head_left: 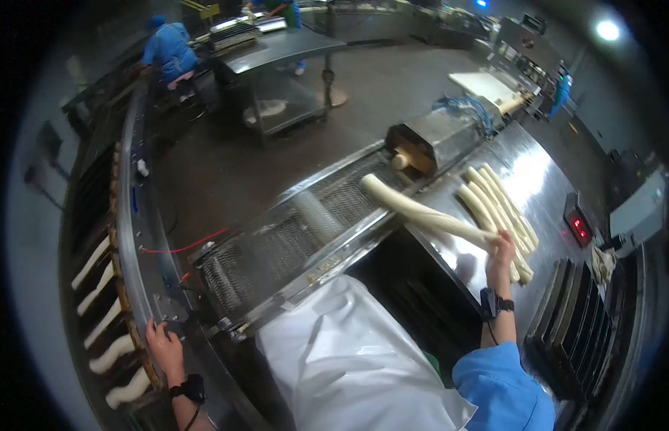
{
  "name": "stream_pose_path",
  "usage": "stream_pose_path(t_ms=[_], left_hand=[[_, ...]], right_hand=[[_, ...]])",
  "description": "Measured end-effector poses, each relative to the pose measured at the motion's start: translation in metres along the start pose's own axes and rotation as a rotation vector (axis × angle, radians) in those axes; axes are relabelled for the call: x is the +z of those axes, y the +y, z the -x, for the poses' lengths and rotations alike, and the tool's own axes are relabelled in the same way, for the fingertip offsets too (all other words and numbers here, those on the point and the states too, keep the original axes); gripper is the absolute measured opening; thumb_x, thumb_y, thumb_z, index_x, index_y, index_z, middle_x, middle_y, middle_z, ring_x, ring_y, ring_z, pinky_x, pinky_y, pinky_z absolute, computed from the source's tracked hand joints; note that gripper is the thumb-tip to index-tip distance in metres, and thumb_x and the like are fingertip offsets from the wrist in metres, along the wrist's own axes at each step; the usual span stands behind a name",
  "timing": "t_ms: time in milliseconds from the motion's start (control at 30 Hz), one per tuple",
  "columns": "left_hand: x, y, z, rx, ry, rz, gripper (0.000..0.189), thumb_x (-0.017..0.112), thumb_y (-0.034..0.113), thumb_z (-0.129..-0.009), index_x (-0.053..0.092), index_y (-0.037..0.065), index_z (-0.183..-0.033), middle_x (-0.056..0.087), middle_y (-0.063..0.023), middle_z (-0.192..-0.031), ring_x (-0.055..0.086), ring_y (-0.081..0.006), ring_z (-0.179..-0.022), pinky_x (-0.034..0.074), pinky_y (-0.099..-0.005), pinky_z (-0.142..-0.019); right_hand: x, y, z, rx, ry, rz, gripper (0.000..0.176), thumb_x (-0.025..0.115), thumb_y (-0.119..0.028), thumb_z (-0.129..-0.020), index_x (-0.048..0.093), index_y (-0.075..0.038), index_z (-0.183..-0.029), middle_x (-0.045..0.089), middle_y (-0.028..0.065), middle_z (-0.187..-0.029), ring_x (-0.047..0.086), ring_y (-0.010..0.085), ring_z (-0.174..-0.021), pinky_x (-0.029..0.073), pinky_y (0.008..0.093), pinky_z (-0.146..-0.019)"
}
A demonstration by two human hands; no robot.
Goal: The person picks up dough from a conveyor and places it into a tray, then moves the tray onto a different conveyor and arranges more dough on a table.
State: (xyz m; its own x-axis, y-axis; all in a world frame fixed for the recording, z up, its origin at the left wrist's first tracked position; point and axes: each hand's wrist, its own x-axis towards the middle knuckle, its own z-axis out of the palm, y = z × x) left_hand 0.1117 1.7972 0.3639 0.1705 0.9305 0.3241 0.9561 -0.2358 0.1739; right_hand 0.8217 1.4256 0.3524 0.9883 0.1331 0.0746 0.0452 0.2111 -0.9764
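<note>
My right hand [500,248] grips the near end of a long pale dough roll [428,213], whose far end reaches over the edge of the mesh conveyor [277,244]. Just beyond that hand, several more dough rolls [496,208] lie side by side on the steel table [518,161]. My left hand [164,348] rests at the metal rail on the left with its fingers apart and nothing in them. Beside it, dough pieces [113,353] lie in the slots of a dark tray.
A metal housing [449,140] covers the conveyor's far end, with a dough piece [400,161] at its opening. Dark trays [571,323] and a red-digit display [580,228] are at the right. A co-worker in blue [170,50] is at the upper left, near a steel table [277,54].
</note>
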Motion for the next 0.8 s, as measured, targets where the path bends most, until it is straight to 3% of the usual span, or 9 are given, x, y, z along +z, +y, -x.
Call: stream_pose_path(t_ms=[100, 133, 267, 367, 400, 533, 600, 700, 800], left_hand=[[0.002, 0.0, -0.004, 0.019, 0.003, -0.01, 0.028, 0.056, -0.003, -0.073, 0.061, -0.003, -0.1, 0.047, -0.0198, -0.131, 0.044, -0.038, -0.122, 0.036, -0.0438, -0.103], [0.006, -0.004, -0.002, 0.024, 0.013, 0.003, 0.028, 0.056, -0.003, -0.073, 0.06, -0.003, -0.1, 0.046, -0.0202, -0.132, 0.043, -0.0376, -0.123, 0.036, -0.0438, -0.103], [0.007, -0.002, 0.001, 0.037, -0.006, -0.05, 0.028, 0.056, -0.004, -0.071, 0.059, -0.005, -0.1, 0.044, -0.0205, -0.134, 0.043, -0.0379, -0.123, 0.036, -0.0443, -0.103], [0.01, -0.011, 0.005, 0.076, -0.008, -0.054, 0.029, 0.056, -0.004, -0.071, 0.059, -0.005, -0.1, 0.043, -0.0202, -0.135, 0.041, -0.0384, -0.124, 0.036, -0.0446, -0.103], [0.008, -0.008, 0.007, 0.078, -0.007, -0.055, 0.029, 0.056, -0.004, -0.071, 0.059, -0.005, -0.1, 0.043, -0.0202, -0.135, 0.041, -0.0384, -0.124, 0.036, -0.0446, -0.103], [-0.001, -0.003, 0.016, 0.07, -0.026, -0.082, 0.029, 0.056, -0.004, -0.071, 0.059, -0.005, -0.1, 0.043, -0.0196, -0.136, 0.041, -0.0384, -0.125, 0.035, -0.0451, -0.103], [0.0, -0.003, 0.021, 0.063, -0.022, -0.083, 0.029, 0.056, -0.003, -0.071, 0.059, -0.005, -0.1, 0.043, -0.0195, -0.136, 0.041, -0.0384, -0.125, 0.035, -0.0452, -0.103], [-0.009, 0.004, 0.031, 0.025, -0.049, -0.115, 0.029, 0.056, -0.003, -0.071, 0.059, -0.005, -0.1, 0.043, -0.0198, -0.136, 0.041, -0.0383, -0.125, 0.035, -0.0451, -0.103], [-0.016, 0.007, 0.041, 0.002, -0.071, -0.152, 0.03, 0.056, -0.003, -0.071, 0.059, -0.005, -0.1, 0.043, -0.0195, -0.137, 0.041, -0.0384, -0.125, 0.035, -0.0447, -0.103]], right_hand=[[-0.067, -0.024, 0.035, -0.26, 0.453, 0.697, 0.021, 0.06, -0.011, -0.082, 0.06, -0.001, -0.1, 0.06, 0.0098, -0.095, 0.058, 0.0225, -0.086, 0.048, 0.0314, -0.077], [-0.1, -0.023, 0.039, -0.274, 0.486, 0.972, 0.035, 0.06, -0.018, -0.086, 0.057, 0.002, -0.114, 0.059, 0.0154, -0.111, 0.057, 0.0273, -0.101, 0.045, 0.0371, -0.09], [-0.175, -0.002, 0.038, -0.061, 0.518, 0.565, 0.056, 0.056, -0.029, -0.091, 0.042, 0.001, -0.136, 0.044, 0.0207, -0.138, 0.043, 0.0294, -0.125, 0.033, 0.0384, -0.105], [-0.176, 0.015, 0.017, -0.072, 0.482, 0.461, 0.06, 0.057, -0.031, -0.09, 0.04, 0.001, -0.137, 0.043, 0.0214, -0.139, 0.042, 0.0303, -0.127, 0.032, 0.0385, -0.106], [-0.219, 0.051, -0.019, -0.014, 0.11, 0.381, 0.07, 0.058, -0.038, -0.088, 0.034, 0.002, -0.141, 0.033, 0.0241, -0.146, 0.032, 0.0321, -0.135, 0.025, 0.0379, -0.111], [-0.122, 0.024, -0.018, -0.091, 0.351, 0.872, 0.079, 0.058, -0.044, -0.087, 0.03, 0.004, -0.142, 0.022, 0.0262, -0.15, 0.019, 0.0339, -0.141, 0.017, 0.0363, -0.114], [-0.111, 0.017, -0.019, -0.15, 0.031, 0.961, 0.085, 0.056, -0.05, -0.086, 0.027, 0.005, -0.143, 0.015, 0.0277, -0.152, 0.01, 0.0357, -0.143, 0.01, 0.0392, -0.116], [-0.069, -0.013, -0.016, -0.177, 0.005, 1.536, 0.086, 0.055, -0.053, -0.086, 0.027, 0.005, -0.143, 0.017, 0.0279, -0.151, 0.01, 0.0382, -0.143, 0.009, 0.0443, -0.116], [-0.037, -0.039, -0.036, -0.113, -0.074, 1.678, 0.084, 0.046, -0.06, -0.087, 0.028, -0.001, -0.145, 0.017, 0.0267, -0.151, 0.013, 0.0392, -0.142, 0.009, 0.0498, -0.115]])
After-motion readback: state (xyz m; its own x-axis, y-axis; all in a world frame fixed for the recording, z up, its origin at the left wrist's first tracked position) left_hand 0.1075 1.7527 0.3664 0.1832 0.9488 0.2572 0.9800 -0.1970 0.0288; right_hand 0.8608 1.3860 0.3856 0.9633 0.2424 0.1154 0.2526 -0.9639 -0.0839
